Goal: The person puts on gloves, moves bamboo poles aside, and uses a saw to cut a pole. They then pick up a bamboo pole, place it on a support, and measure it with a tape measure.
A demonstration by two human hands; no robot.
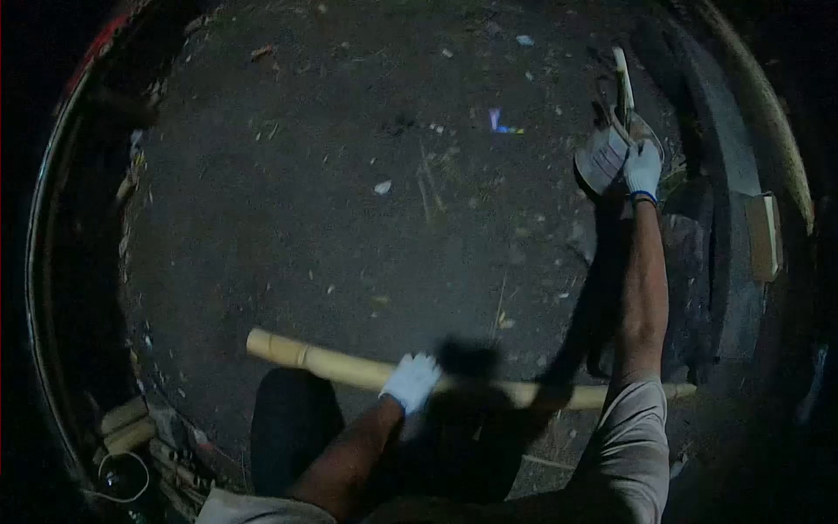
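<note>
Across my lap lies a long pale bamboo pole, its thicker cut end to the left and its thin end past my right arm. My left hand, in a white glove, is closed over it from above. My right hand, gloved in white with a blue cuff, reaches far forward to a pale round container with printed lines on its side. Its fingers look curled at the container, around something I cannot make out. A long white-topped piece sticks up beyond that hand.
Dark bare ground is strewn with small scraps, among them a blue-violet wrapper. A grey beam runs along the right, beside a small cardboard piece. Cut bamboo pieces lie at lower left.
</note>
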